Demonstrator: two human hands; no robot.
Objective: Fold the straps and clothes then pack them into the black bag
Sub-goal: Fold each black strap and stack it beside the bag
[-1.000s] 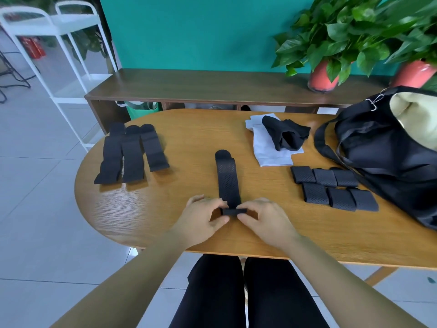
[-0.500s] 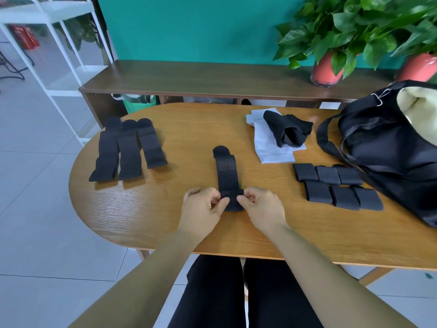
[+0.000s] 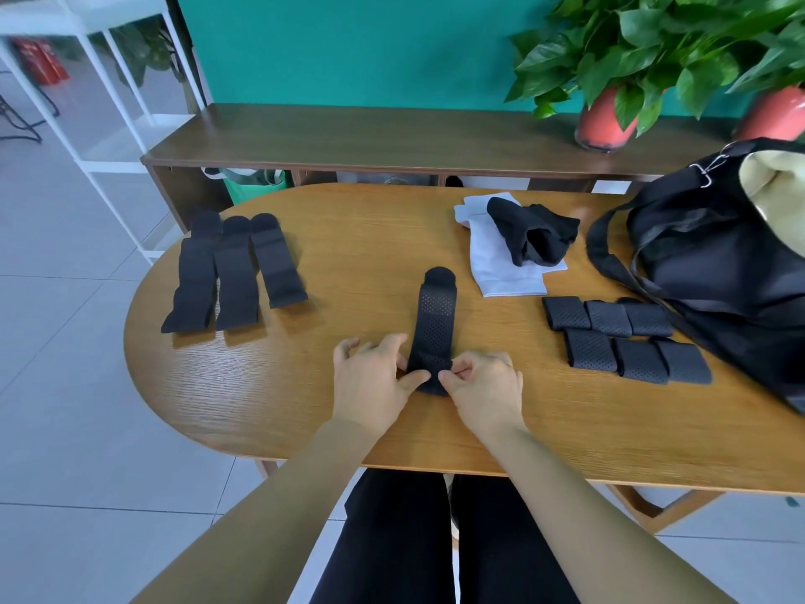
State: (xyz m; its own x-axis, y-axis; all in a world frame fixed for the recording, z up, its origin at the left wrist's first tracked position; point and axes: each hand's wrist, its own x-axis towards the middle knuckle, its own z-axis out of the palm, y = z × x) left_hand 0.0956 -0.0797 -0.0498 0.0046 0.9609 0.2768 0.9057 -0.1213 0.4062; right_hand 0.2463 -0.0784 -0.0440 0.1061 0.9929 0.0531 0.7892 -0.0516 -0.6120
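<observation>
I see my left hand [image 3: 370, 381] and right hand [image 3: 484, 385] pinching the strap [image 3: 435, 318] at frame centre, its near fold now thicker, so folding advances.

My wooden bench [image 3: 348, 255] carries three flat straps [image 3: 237, 272] on the left and one perforated strap [image 3: 435, 324] in the middle. Six folded straps [image 3: 623, 337], a white cloth [image 3: 501, 268] and the black bag [image 3: 714, 263] lie on the right.

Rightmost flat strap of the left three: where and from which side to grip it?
Rightmost strap: probably pinch its near square end from the right; that side is free, the left lies close to the middle strap, and the rounded tab points away.
</observation>
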